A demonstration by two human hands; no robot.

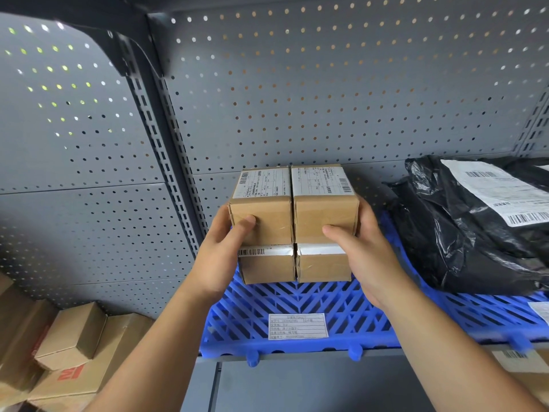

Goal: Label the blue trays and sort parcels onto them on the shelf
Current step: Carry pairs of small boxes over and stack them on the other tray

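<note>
Several small brown cardboard parcels stand stacked two by two on a blue slatted tray point(297, 298) on the shelf. My left hand point(221, 257) grips the upper left parcel point(263, 203), thumb on its front. My right hand point(367, 254) grips the upper right parcel point(323, 203) the same way. Both top parcels carry white shipping labels and rest on the two lower parcels point(294, 264). A white paper label point(298, 326) is stuck on the tray's front part.
Black plastic mailer bags point(475, 227) with white barcode labels lie on a second blue tray point(487, 310) to the right. Grey perforated panels back the shelf. Brown cartons point(71, 352) are piled at the lower left. Another labelled box point(523, 364) peeks out below right.
</note>
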